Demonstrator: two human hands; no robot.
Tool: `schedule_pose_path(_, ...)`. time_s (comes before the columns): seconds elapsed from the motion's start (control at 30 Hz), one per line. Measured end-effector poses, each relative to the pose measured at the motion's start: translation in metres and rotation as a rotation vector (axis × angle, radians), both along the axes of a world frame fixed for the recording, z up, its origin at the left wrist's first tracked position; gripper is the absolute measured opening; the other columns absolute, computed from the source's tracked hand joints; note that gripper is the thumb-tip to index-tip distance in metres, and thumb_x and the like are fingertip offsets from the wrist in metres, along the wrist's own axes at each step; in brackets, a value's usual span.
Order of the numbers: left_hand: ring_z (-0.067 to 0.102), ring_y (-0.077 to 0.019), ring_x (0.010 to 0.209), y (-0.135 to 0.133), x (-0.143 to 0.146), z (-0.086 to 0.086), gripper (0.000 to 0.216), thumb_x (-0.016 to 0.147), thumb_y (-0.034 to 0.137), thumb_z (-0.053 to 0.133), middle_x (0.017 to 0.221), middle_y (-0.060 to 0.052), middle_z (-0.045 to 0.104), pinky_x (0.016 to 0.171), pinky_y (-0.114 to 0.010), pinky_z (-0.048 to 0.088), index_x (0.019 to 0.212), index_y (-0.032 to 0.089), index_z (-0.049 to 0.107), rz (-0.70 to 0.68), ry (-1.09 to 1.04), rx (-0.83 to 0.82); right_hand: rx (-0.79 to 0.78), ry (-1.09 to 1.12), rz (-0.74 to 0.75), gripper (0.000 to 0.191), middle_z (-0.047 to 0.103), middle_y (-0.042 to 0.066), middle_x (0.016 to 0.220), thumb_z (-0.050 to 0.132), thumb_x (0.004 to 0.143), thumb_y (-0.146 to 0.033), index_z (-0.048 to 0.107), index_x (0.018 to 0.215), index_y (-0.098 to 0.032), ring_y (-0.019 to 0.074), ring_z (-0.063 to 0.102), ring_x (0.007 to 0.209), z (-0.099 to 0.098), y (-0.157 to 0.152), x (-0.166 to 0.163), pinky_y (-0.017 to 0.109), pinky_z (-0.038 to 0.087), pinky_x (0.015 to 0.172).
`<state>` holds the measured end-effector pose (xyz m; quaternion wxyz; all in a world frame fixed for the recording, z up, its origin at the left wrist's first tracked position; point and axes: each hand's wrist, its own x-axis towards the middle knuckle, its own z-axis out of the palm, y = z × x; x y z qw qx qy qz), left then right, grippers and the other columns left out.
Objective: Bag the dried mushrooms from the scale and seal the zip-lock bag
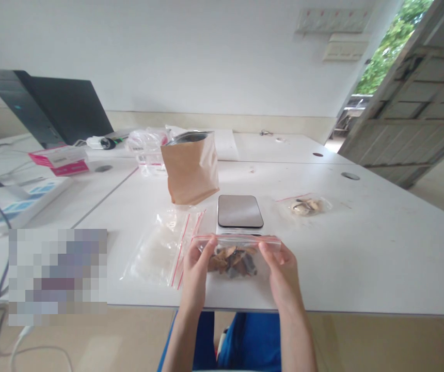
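Both my hands hold a small clear zip bag (233,258) with a red seal strip, filled with brown dried pieces, just above the near edge of the white table (361,268). My left hand (194,268) pinches the bag's top left corner. My right hand (282,268) pinches its top right corner. Right behind the bag lies a small scale (239,211) with a dark flat top. A stack of empty zip bags (163,248) lies to the left of my left hand.
A brown paper pouch (191,168) stands open behind the scale. Another filled zip bag (305,205) lies to the right of the scale. Farther left are more plastic bags (146,147), a pink box (61,160), a laptop (51,108) and cables. A wooden door (415,113) leans at right.
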<state>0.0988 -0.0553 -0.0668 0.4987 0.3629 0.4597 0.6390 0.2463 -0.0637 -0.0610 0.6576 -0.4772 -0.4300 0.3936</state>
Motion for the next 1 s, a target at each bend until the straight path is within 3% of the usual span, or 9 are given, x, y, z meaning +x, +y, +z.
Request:
schedule_pose_path(0.2,0.065,-0.0178,0.078,-0.005,0.006,0.010,0.033,0.067,0.039,0.071,0.083,-0.005,0.071,0.072,-0.027,0.050,0.089,0.014,0.068,-0.181,-0.091,-0.041,-0.054,0.007,0.050,0.025,0.071,0.004,0.084,0.070,0.068,-0.040,0.068,0.083,-0.020,0.0216,0.064,0.083,0.001,-0.001,-0.002,0.034,0.048,0.080)
schedule_pose_path(0.4,0.066,-0.0183,0.076,-0.005,0.009,0.010,0.034,0.066,0.040,0.071,0.082,-0.006,0.072,0.067,-0.025,0.051,0.087,0.013,0.069,-0.114,0.085,-0.046,-0.124,0.048,0.091,0.028,0.071,0.007,0.096,0.069,0.071,-0.037,0.069,0.092,-0.019,0.0226,0.063,0.095,0.001,-0.002,-0.005,0.036,0.046,0.088)
schedule_pose_path(0.63,0.065,-0.0205,0.083,-0.006,0.009,0.007,0.031,0.069,0.039,0.070,0.086,-0.008,0.071,0.074,-0.029,0.050,0.084,0.013,0.069,-0.114,0.091,-0.015,-0.065,0.004,0.036,0.018,0.070,0.002,0.078,0.069,0.071,-0.035,0.070,0.077,-0.019,0.0189,0.063,0.078,0.002,-0.001,-0.004,0.031,0.048,0.075)
schedule_pose_path(0.83,0.063,-0.0178,0.074,-0.008,0.010,0.012,0.025,0.066,0.036,0.072,0.076,-0.006,0.068,0.068,-0.026,0.049,0.074,0.013,0.068,-0.117,-0.008,0.007,-0.042,-0.018,0.006,0.019,0.068,0.002,0.068,0.068,0.070,-0.036,0.069,0.072,-0.017,0.0169,0.061,0.068,0.007,-0.004,-0.006,0.028,0.047,0.065)
schedule_pose_path(1.0,0.063,-0.0185,0.076,-0.005,0.007,0.010,0.028,0.066,0.038,0.072,0.077,-0.006,0.068,0.071,-0.028,0.049,0.077,0.013,0.067,-0.098,0.041,0.034,-0.090,0.069,-0.007,0.022,0.071,0.004,0.071,0.071,0.066,-0.038,0.071,0.074,-0.018,0.0196,0.064,0.071,0.006,-0.002,-0.010,0.030,0.049,0.066)
